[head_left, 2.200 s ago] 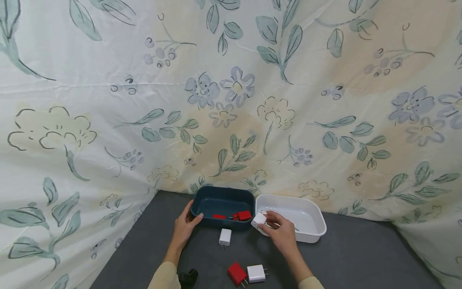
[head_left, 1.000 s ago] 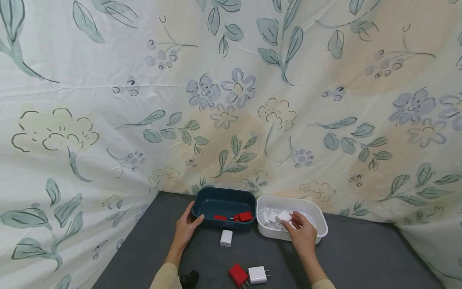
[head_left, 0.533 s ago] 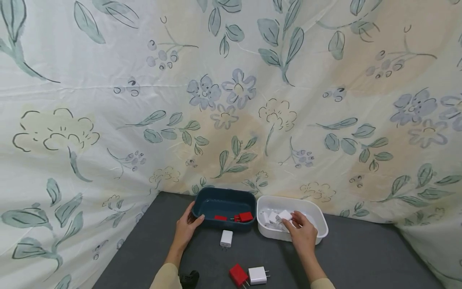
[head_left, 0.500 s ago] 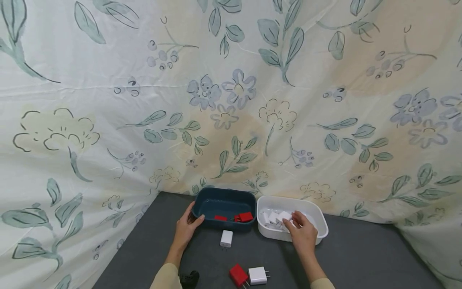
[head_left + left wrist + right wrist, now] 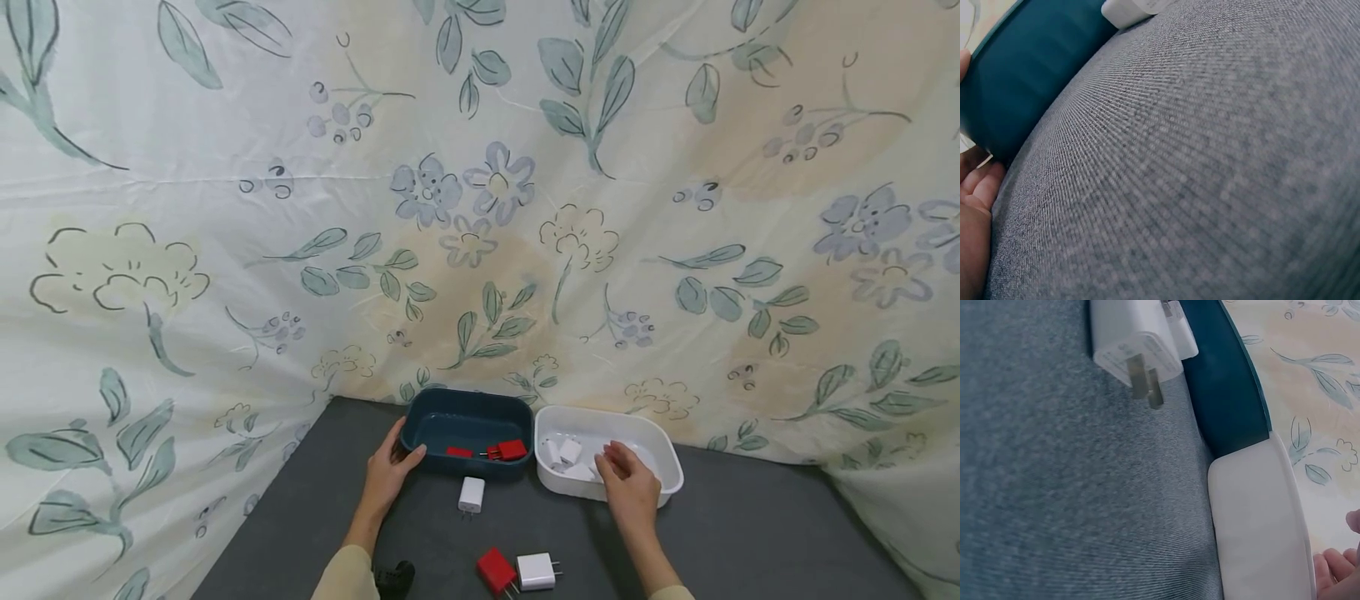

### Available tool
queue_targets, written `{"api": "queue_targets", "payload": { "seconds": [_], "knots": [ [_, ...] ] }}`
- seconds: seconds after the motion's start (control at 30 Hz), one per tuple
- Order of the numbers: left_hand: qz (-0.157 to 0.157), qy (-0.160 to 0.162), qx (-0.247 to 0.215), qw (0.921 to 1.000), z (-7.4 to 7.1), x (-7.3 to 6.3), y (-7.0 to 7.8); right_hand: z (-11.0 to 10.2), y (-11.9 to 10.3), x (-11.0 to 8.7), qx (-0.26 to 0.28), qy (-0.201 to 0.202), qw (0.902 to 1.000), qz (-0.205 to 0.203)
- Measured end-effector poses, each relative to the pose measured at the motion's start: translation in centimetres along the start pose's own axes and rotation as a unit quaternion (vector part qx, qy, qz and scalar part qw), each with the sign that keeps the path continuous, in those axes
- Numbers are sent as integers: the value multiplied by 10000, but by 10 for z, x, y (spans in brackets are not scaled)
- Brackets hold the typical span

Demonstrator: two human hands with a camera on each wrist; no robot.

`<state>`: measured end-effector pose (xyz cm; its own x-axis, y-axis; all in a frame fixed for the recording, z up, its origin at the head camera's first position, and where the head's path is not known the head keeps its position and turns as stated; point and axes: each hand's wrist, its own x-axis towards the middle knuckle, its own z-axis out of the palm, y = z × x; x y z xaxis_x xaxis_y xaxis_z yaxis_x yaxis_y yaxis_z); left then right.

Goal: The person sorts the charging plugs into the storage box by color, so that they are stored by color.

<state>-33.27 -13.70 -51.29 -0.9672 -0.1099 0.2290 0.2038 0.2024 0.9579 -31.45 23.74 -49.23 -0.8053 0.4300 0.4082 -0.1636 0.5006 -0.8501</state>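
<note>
My left hand [image 5: 385, 477] holds the left end of a dark teal bin [image 5: 450, 427], the thumb at its front rim and the fingers round its side. Red plug chargers [image 5: 512, 450] lie inside. In the left wrist view, those fingers [image 5: 985, 184] are low beside the bin's base. My right hand [image 5: 632, 485] is over the white bin [image 5: 654, 446] with bent fingers and nothing between them. Several white plug chargers [image 5: 570, 452] lie in that bin, left of the fingertips, partly hidden. In the right wrist view, the right hand [image 5: 1338, 575] shows beyond the white wall.
A white charger [image 5: 471, 493] stands on the dark grey cloth before the teal bin. Nearer to me, a red charger [image 5: 496, 571] and another white charger [image 5: 536, 572] lie side by side. A black object [image 5: 395, 580] is by my left sleeve. Floral fabric [image 5: 480, 333] hangs behind the bins.
My right hand carried a white charger from in front of the bins into the white bin and let go of it there. My left hand stayed on the teal bin.
</note>
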Motion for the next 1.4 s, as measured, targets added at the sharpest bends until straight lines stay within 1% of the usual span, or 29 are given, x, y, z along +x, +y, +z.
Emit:
{"api": "queue_targets", "payload": {
  "seconds": [0.13,0.17,0.2,0.23,0.4,0.43,0.53,0.77,0.93,1.1,1.2,1.27,1.33,1.4],
  "knots": [
    [52,156,56,9998,3,9,-19,0,0,-2,182,-21,9996,-213],
    [64,196,82,9998,4,11,-23,0,0,-3,207,-29,9994,-267],
    [70,209,80,9997,4,12,-24,0,0,-3,226,-50,9993,-307],
    [63,211,82,9997,3,11,-24,1,0,-4,262,-68,9991,-329],
    [17,13,11,10000,0,0,0,2,-2,-9,252,-298,9987,-334],
    [18,7,32,10000,0,-1,2,2,-3,-10,277,-349,9984,-336],
    [10,32,104,9999,0,-2,4,2,-6,-12,257,-454,9979,-387],
    [-28,82,132,9999,0,-2,2,-3,-7,-17,69,-741,9966,-353],
    [36,60,131,9999,1,-2,3,-4,-5,-21,222,-951,9939,-522],
    [48,65,176,9998,0,-1,4,-3,-4,-28,250,-1300,9895,-588],
    [41,65,162,9998,0,0,-1,-4,-5,-33,275,-1550,9867,-408],
    [52,69,126,9999,1,3,-9,-4,-6,-36,364,-1745,9837,-254],
    [66,91,108,9999,3,6,-18,-5,-6,-38,517,-1991,9785,-141],
    [67,134,121,9998,5,10,-28,-6,-6,-40,631,-2292,9713,-57]
  ]
}}
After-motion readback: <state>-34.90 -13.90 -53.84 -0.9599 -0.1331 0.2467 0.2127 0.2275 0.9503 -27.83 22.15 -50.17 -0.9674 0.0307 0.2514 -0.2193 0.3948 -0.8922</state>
